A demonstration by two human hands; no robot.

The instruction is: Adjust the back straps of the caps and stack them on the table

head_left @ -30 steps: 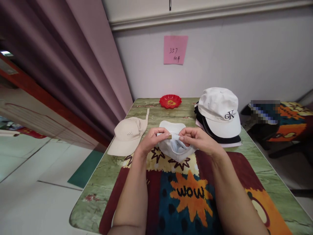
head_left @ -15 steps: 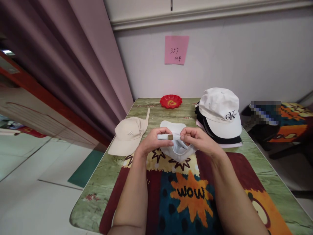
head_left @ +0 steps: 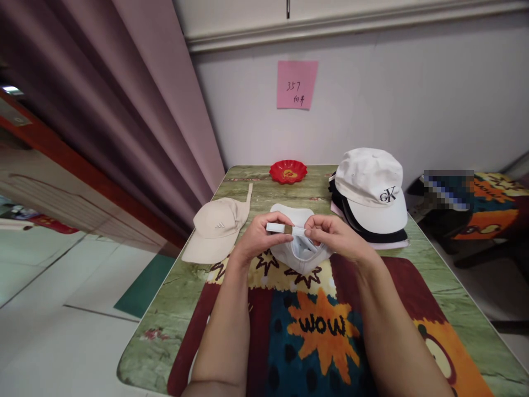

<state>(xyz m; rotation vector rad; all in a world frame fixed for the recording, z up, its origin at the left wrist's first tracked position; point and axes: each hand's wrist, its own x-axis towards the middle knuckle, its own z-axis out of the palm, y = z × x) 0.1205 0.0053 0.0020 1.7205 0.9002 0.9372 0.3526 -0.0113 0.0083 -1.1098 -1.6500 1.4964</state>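
Note:
A white cap (head_left: 303, 259) lies on the table with its hollow inside facing me and its brim pointing away. Its back strap (head_left: 276, 227) is stretched between my two hands, with a brass-coloured buckle (head_left: 288, 229) in the middle. My left hand (head_left: 261, 234) pinches the strap beside the buckle, thumb below and fingers above. On the other side, my right hand (head_left: 328, 232) grips the strap between thumb and forefinger. Left of my hands sits a beige cap (head_left: 219, 223), its loose strap sticking up at the back.
Stacked caps stand at the right, a white cap with black letters (head_left: 370, 187) on top. At the back is a red scalloped dish (head_left: 288, 171). A patterned mat (head_left: 322, 331) covers the table front. Beyond are a wall with a pink note (head_left: 297, 85) and a curtain (head_left: 165, 82).
Almost nothing differs. Both hands keep their pinch on the strap, and the left one has shifted very slightly. The view has moved a touch.

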